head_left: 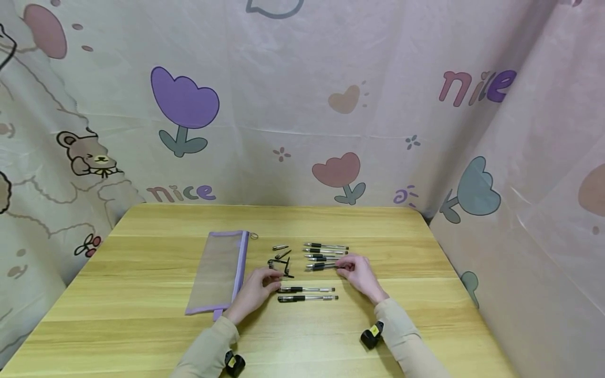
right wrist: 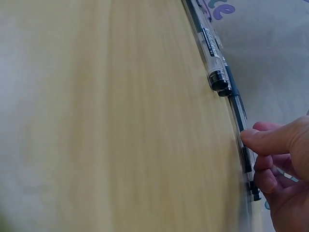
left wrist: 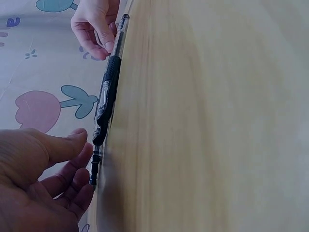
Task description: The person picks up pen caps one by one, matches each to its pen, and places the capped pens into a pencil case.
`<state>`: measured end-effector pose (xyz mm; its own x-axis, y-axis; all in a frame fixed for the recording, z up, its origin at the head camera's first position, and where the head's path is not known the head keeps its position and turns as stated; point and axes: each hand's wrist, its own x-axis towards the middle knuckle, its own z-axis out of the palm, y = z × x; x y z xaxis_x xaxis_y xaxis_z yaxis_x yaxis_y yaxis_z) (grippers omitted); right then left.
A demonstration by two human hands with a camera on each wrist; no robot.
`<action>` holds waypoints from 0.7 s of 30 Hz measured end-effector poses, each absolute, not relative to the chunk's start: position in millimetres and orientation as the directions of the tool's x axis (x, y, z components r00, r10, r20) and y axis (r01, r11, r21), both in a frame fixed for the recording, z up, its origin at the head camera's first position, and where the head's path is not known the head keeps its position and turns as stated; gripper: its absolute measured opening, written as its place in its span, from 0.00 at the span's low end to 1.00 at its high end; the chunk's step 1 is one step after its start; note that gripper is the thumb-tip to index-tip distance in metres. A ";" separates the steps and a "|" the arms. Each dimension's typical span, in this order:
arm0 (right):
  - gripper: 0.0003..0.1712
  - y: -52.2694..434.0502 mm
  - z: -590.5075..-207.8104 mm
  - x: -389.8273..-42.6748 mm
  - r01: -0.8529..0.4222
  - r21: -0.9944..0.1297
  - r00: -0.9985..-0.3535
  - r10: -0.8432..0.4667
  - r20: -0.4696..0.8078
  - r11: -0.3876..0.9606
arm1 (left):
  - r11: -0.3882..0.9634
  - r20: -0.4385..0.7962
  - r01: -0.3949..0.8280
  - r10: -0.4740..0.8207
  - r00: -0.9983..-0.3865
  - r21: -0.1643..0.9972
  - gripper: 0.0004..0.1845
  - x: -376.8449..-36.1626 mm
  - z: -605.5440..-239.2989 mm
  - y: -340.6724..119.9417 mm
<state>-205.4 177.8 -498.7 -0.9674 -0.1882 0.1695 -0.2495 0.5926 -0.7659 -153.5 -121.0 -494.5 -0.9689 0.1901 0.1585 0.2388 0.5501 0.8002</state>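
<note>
My right hand (head_left: pixel 357 270) pinches the back end of an uncapped black pen (head_left: pixel 321 267), the nearest of a group of several pens. In the right wrist view its thumb lies along the barrel of this pen (right wrist: pixel 236 116). My left hand (head_left: pixel 259 286) is over the table beside several loose black pen caps (head_left: pixel 287 266), fingers loosely bent and fingertips close to the nearest cap (head_left: pixel 288 276). Two capped pens (head_left: pixel 308 298) lie side by side in front, between the hands. In the left wrist view the left fingertips overlap the dark end of a pen or cap.
A mesh pouch (head_left: pixel 215 273) with a purple zipper edge lies left of the caps, partly under the left wrist. More uncapped pens (head_left: pixel 326 245) lie behind the right hand. A patterned curtain (head_left: pixel 279 105) hangs behind the wooden table (head_left: pixel 142 262).
</note>
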 end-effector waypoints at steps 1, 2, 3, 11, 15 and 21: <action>0.10 177.6 -498.7 -205.4 -0.249 -0.766 -0.968 -0.188 0.169 0.593 | 0.550 0.159 0.238 0.189 -0.969 0.801 0.13 -153.4 -494.4 -121.0; 0.10 177.5 -498.5 -205.4 -0.250 -0.767 -0.967 -0.188 0.170 0.591 | 0.548 0.158 0.238 0.190 -0.969 0.802 0.13 -153.5 -494.4 -121.0; 0.10 177.4 -498.4 -205.5 -0.250 -0.768 -0.967 -0.188 0.170 0.590 | 0.547 0.159 0.238 0.189 -0.969 0.802 0.13 -153.5 -494.4 -121.0; 0.11 176.9 -500.8 -208.1 -0.255 -0.763 -0.966 -0.187 0.178 0.594 | 0.559 0.149 0.231 0.188 -0.971 0.797 0.11 -153.2 -494.5 -120.7; 0.11 176.8 -502.9 -209.0 -0.270 -0.752 -0.963 -0.188 0.195 0.602 | 0.558 0.139 0.224 0.192 -0.972 0.799 0.11 -152.7 -494.7 -120.7; 0.11 175.5 -503.1 -210.0 -0.295 -0.729 -0.956 -0.193 0.223 0.618 | 0.555 0.129 0.215 0.189 -0.973 0.804 0.11 -151.9 -494.4 -121.1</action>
